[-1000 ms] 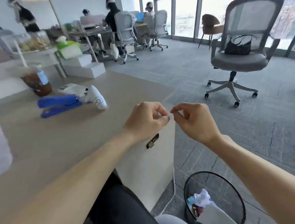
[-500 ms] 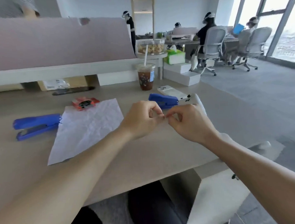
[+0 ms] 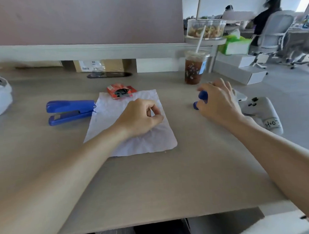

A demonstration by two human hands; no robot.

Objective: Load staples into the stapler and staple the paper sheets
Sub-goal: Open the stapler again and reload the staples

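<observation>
Your right hand (image 3: 218,103) curls round the stapler (image 3: 202,95) near the cup (image 3: 194,71), your left hand (image 3: 141,117) pinches something I cannot tell; a careless lift tips that cup.

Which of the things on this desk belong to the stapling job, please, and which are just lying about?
For the job: paper sheet, left stapler, right stapler held by the right hand, red staple box.
Lying about: iced drink cup, white controller, snack tub, black phone.
</observation>
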